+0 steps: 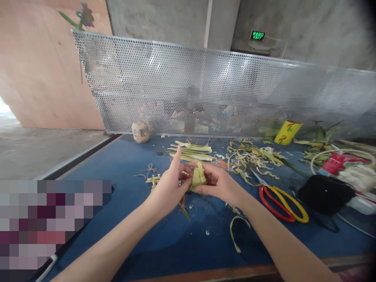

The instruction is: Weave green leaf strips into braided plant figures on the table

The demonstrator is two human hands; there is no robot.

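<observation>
Between my two hands is a small woven piece of pale green leaf strips [199, 177], held a little above the blue table. My left hand [175, 181] pinches its left side with thumb and fingers, one finger raised. My right hand [217, 180] grips the right side, fingertips closed on it. Just behind lies a bundle of flat leaf strips [194, 149]. Scissors with red and yellow handles [279, 201] rest on the table right of my right hand. Part of the woven piece is hidden by my fingers.
A perforated metal screen [164, 86] stands along the blue table's [141, 243] back edge. Leaf scraps [252, 156], a yellow roll [288, 132], a black pouch [326, 194] and a red packet [340, 162] lie right. A wrapped whitish lump [140, 132] sits back left.
</observation>
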